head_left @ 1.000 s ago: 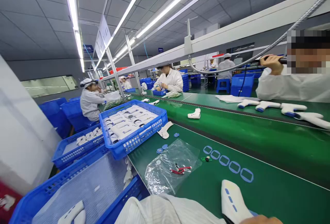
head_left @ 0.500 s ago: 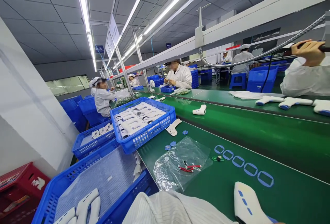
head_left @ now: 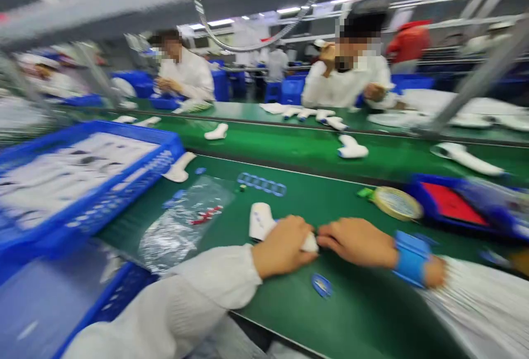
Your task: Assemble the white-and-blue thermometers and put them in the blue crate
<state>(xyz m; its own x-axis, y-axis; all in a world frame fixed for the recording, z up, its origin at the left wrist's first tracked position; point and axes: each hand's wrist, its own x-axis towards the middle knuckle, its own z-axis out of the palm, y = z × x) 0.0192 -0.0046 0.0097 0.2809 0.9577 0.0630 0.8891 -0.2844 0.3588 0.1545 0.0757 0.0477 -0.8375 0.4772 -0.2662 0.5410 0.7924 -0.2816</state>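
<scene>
Left hand, one, wrapped around one white pistol-shaped housing over the tabletop; right hand, one, curled at its end, hold unclear. Nearby: one blue oval piece, five blue rings.

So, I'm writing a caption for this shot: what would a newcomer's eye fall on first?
Probably the two hands at the centre of the green bench: the left hand holds a white part, and the right hand, with a bright blue wristband, is at its right end. Next, perhaps, the blue crate full of white parts at left, and the red patch in a blue tray at right.
</scene>
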